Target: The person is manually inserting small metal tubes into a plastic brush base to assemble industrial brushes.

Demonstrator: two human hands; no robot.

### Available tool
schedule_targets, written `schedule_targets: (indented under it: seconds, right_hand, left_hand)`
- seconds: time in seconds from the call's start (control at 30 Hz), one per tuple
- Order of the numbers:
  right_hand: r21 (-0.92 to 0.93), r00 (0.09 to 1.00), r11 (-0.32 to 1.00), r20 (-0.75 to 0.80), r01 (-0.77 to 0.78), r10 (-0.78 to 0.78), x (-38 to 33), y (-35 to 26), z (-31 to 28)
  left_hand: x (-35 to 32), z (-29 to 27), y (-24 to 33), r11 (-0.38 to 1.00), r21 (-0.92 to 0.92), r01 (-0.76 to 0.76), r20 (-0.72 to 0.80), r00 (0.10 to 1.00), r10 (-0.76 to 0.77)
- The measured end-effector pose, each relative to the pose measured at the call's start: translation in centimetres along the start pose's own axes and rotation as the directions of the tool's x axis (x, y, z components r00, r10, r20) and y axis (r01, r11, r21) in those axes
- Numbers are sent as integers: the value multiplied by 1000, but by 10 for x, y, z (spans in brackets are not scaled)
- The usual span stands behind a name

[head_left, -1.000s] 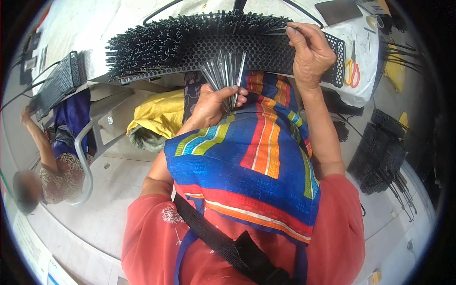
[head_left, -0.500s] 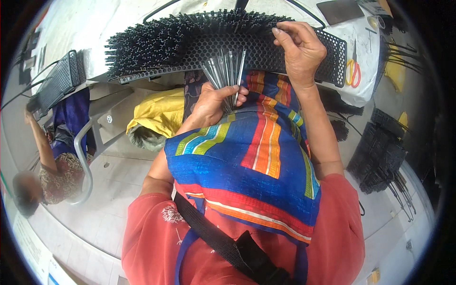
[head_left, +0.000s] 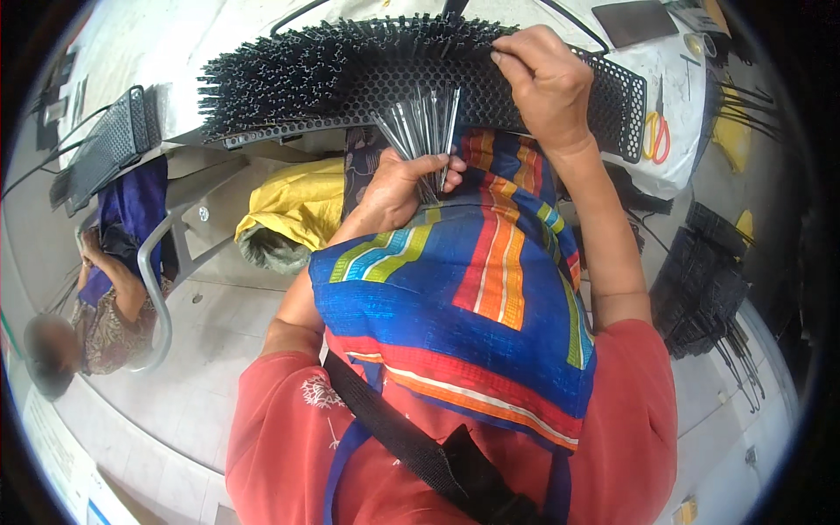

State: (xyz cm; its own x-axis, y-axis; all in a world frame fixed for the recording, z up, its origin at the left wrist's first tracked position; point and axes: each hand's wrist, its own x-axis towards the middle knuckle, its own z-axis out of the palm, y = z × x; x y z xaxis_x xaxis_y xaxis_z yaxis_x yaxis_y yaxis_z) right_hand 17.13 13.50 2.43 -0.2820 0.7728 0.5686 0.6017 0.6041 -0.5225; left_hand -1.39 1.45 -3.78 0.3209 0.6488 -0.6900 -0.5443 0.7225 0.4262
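Observation:
A long curved black perforated panel (head_left: pixel 617 114) lies across the table's near edge. Dense black upright bristle-like pieces (head_left: pixel 271 87) fill its left part and run along its far side, while the holes in front and to the right stay bare. My left hand (head_left: pixel 398 185) is closed around a fanned bunch of thin, shiny, silvery-dark sticks (head_left: pixel 426 127), below the panel's near edge. My right hand (head_left: pixel 551 83) is over the panel's far side, at the right end of the bristled row, with thumb and forefinger pinched together. Whatever sits between those fingertips is too small to make out.
Orange-and-yellow-handled scissors (head_left: pixel 656 136) lie right of the panel, near a dark flat board (head_left: pixel 634 22). A yellow cloth (head_left: pixel 293 210) hangs below the table. Black racks (head_left: pixel 700 271) stand low at right. At left, another person (head_left: pixel 114 289) sits by a second perforated panel (head_left: pixel 122 131).
My right hand has shifted slightly left along the panel's far side and its fingers have curled more. The other person's hand has come down away from their panel.

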Motion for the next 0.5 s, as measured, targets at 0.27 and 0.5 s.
schedule_targets:
  seconds: [0.27,0.5]
  right_hand:
    - [176,768,759,305,-627,564,-30,-13,-3]
    - [480,468,159,639,-863,610,-64,-22,17]
  left_hand:
    - [-6,0,3,1000,-14,25,71,997,-24]
    - [-9,7,6,998,12,69,167,984,-70]
